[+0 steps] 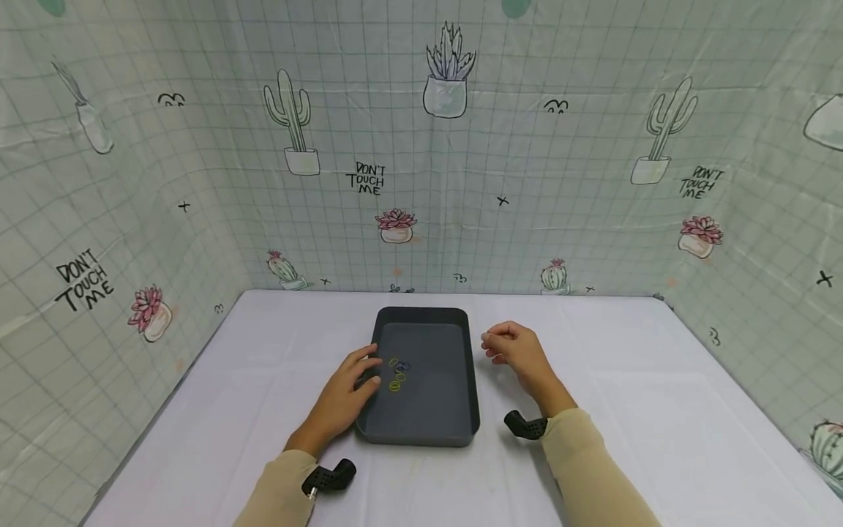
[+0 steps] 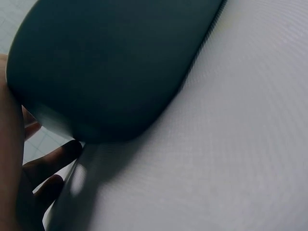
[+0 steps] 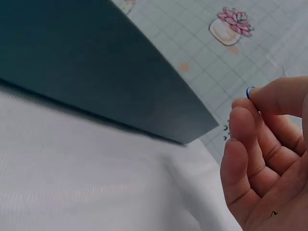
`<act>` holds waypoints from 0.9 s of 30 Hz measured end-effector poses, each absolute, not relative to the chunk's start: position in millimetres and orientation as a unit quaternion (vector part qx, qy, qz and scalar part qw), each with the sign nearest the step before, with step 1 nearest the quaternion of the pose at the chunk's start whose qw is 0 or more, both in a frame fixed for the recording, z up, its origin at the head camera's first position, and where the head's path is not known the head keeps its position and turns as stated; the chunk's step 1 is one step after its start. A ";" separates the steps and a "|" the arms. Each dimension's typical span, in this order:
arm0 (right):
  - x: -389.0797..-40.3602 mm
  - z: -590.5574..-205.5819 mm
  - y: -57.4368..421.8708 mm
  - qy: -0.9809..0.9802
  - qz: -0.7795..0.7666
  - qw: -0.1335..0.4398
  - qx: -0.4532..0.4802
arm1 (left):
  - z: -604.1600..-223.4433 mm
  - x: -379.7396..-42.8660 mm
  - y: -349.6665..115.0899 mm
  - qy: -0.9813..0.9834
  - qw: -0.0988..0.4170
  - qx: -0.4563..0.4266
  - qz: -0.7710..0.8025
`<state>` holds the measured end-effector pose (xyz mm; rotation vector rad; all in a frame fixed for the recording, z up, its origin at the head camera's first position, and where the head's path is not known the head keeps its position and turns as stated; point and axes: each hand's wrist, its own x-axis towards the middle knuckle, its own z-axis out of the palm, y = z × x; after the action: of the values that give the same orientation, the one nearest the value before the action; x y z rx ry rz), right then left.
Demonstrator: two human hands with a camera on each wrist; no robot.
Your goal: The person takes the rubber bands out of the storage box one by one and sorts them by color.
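The right hand [image 1: 523,355] pinches a small blue loop [image 3: 248,93] between thumb and fingers, while the left hand [image 1: 339,395] lies with fingers spread over the gray tray's [image 1: 435,402] edge, more loops [image 1: 394,389] just beyond their tips. Were the pinch to loosen, so thin a loop could drop onto the worktop [image 1: 593,344] beneath. The backdrop [image 1: 474,161] well beyond both hands' fingers reads "DON'T TOUCH ME".

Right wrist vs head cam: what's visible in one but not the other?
Right wrist only: a clear blue band pinched at the fingertips, plus the palm.

Head only: the left hand at the tray's left edge, and yellow bands inside.

Both: the right hand, the tray, white tablecloth and plant-print backdrop.
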<state>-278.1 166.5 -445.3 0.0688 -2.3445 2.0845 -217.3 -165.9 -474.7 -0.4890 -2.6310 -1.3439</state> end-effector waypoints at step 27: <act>-289.1 -460.9 192.2 -0.854 0.519 0.004 -0.013 | -475.1 -219.6 -169.8 -0.875 0.067 -0.174 -0.446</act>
<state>-289.1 192.2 -460.9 -0.0411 -2.6780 1.6276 -219.6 -169.8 -475.1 -0.5250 -2.6384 -1.3442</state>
